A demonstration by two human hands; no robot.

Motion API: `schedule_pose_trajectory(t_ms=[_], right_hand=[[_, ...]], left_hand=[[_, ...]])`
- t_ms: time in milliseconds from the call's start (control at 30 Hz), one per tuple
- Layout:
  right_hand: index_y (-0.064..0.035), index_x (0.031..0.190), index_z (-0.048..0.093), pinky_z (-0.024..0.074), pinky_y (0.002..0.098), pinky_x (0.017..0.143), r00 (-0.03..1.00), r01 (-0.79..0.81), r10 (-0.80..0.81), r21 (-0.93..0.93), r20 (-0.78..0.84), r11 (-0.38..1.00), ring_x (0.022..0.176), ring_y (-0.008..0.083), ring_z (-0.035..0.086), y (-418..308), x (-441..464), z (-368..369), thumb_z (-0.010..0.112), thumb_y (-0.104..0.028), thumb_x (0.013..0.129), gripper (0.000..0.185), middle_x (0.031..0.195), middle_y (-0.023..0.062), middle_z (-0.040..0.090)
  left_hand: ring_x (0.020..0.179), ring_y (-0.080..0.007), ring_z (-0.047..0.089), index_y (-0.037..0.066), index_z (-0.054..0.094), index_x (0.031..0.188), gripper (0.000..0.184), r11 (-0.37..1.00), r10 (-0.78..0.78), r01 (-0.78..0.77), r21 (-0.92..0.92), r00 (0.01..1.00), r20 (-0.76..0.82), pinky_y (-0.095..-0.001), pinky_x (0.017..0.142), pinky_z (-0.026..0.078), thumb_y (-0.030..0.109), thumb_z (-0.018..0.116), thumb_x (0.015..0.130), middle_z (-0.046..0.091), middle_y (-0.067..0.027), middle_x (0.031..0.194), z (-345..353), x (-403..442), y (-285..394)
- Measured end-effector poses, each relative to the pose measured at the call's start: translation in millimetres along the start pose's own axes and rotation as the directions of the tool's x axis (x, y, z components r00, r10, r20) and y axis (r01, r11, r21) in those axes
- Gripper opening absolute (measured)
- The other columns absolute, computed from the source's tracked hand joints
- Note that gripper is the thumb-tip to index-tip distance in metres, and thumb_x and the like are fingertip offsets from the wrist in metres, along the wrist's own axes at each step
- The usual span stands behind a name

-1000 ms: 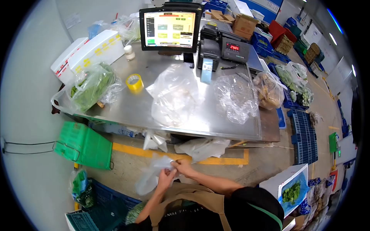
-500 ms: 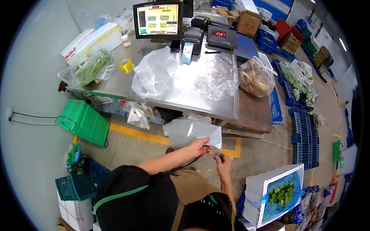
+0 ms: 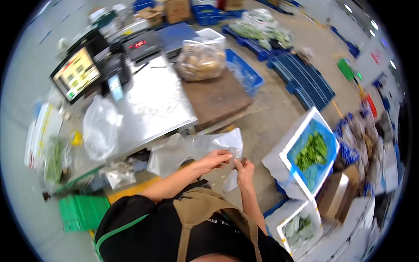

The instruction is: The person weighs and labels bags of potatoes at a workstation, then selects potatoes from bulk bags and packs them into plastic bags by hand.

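Both hands are in front of my apron, pinching a thin translucent plastic bag. My left hand has its fingers closed on the bag's edge. Close beside it on the right, my right hand grips the same bag, part of which hangs down between the hands. Just right of my hands stands a white foam box, lined with blue plastic and holding leafy greens. More pale plastic bags hang at the front edge of the metal table.
A monitor, a scale display and a crumpled clear bag are on the table. A bag of brown produce rests on a brown surface. Another foam box stands at lower right, a green crate at lower left.
The view has turned right, bringing the foam boxes closer to the middle. The bag, earlier stretched out flat to the left, now has a part hanging down between my hands.
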State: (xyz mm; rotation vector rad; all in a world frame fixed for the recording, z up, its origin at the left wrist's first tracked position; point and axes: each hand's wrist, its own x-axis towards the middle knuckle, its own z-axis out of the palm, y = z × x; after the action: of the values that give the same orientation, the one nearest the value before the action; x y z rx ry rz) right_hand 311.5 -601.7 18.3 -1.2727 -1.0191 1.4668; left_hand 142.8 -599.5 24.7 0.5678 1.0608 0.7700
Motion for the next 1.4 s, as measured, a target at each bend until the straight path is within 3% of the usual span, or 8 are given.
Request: schedule_pose_trajectory(t_ms=[500,567,700,933,1000,1100,1200,1400], right_hand=[[-0.0032,0.074,0.056,0.0422,0.0248,0.052,0.979,-0.035,0.083,0.248,-0.188,0.968,0.057,0.0104,0.052,-23,139,11,0.07,-0.01,0.08,0.016,0.069,0.0029,0.058],[-0.0014,0.067,0.053,0.0406,0.0317,0.049,0.936,-0.02,-0.019,-0.106,-0.352,0.994,0.053,0.0138,0.05,-27,162,-29,0.068,-0.015,0.079,0.024,0.061,0.0043,0.053],[0.0014,0.062,0.051,0.0403,0.0421,0.05,0.726,-0.13,-0.467,-0.767,-0.506,0.629,0.051,0.0305,0.053,-16,207,-155,0.065,-0.016,0.072,0.025,0.055,0.0162,0.051],[0.0,0.076,0.058,0.0472,0.047,0.064,0.659,-0.46,-0.33,-0.709,-0.676,0.534,0.072,0.0419,0.059,-23,294,-326,0.06,-0.016,0.069,0.018,0.072,0.0224,0.06],[-0.0002,0.095,0.059,0.0448,0.0442,0.081,0.736,-0.212,-0.466,-0.821,-0.491,0.53,0.092,0.0393,0.056,-67,324,-321,0.064,-0.014,0.074,0.026,0.097,0.0209,0.059],[-0.002,0.114,0.055,0.0445,0.0393,0.084,0.766,0.106,-0.53,-0.743,-0.363,0.661,0.098,0.034,0.056,-167,383,-275,0.07,-0.023,0.077,0.045,0.106,0.0174,0.059],[-0.0063,0.12,0.051,0.0432,0.0396,0.088,0.727,0.199,-0.677,-0.909,-0.115,0.368,0.104,0.0328,0.054,-204,440,-241,0.07,-0.021,0.071,0.054,0.112,0.0205,0.055],[-0.004,0.109,0.061,0.0483,0.0417,0.08,0.753,-0.176,-0.405,-0.752,-0.519,0.636,0.093,0.0353,0.06,-179,569,-357,0.053,-0.001,0.065,0.045,0.097,0.0189,0.064]], left_hand=[[0.081,-0.0167,0.061,0.003,0.062,0.091,0.012,0.992,-0.053,0.055,-0.115,0.998,0.02,-0.0279,0.07,0.052,0.013,0.062,0.084,0.064,-0.0076,0.088,-33,131,86],[0.084,-0.0196,0.061,0.001,0.06,0.095,0.013,0.959,-0.056,0.099,-0.266,0.985,0.165,-0.0295,0.073,0.053,0.007,0.055,0.085,0.064,-0.0112,0.091,-51,182,88],[0.072,-0.0228,0.061,-0.001,0.054,0.086,0.013,0.637,-0.219,0.079,-0.766,0.972,-0.081,-0.0384,0.069,0.054,0.001,0.043,0.08,0.06,-0.0131,0.08,-67,273,142],[0.046,-0.0079,0.041,0.007,0.053,0.079,0.013,0.896,0.049,-0.037,-0.443,0.999,0.016,-0.0226,0.039,0.033,0.014,0.056,0.089,0.046,0.0021,0.061,6,413,243],[0.043,-0.0051,0.034,0.01,0.052,0.075,0.02,0.971,0.132,-0.173,-0.166,0.964,-0.231,-0.0216,0.037,0.025,0.021,0.061,0.088,0.041,0.0051,0.058,61,436,263],[0.043,-0.0044,0.036,0.009,0.054,0.074,0.02,0.985,0.166,-0.16,0.06,0.98,-0.109,-0.0202,0.037,0.026,0.02,0.067,0.084,0.042,0.006,0.056,143,465,288],[0.043,-0.0035,0.038,0.007,0.062,0.076,0.016,0.977,0.073,-0.09,0.191,0.993,0.094,-0.0195,0.037,0.027,0.019,0.071,0.081,0.049,0.0045,0.059,216,495,305],[0.062,-0.0169,0.053,-0.005,0.063,0.09,0.018,0.472,0.209,-0.565,0.677,0.818,0.536,-0.0269,0.06,0.043,0.003,0.066,0.073,0.058,-0.0039,0.072,277,600,382]])
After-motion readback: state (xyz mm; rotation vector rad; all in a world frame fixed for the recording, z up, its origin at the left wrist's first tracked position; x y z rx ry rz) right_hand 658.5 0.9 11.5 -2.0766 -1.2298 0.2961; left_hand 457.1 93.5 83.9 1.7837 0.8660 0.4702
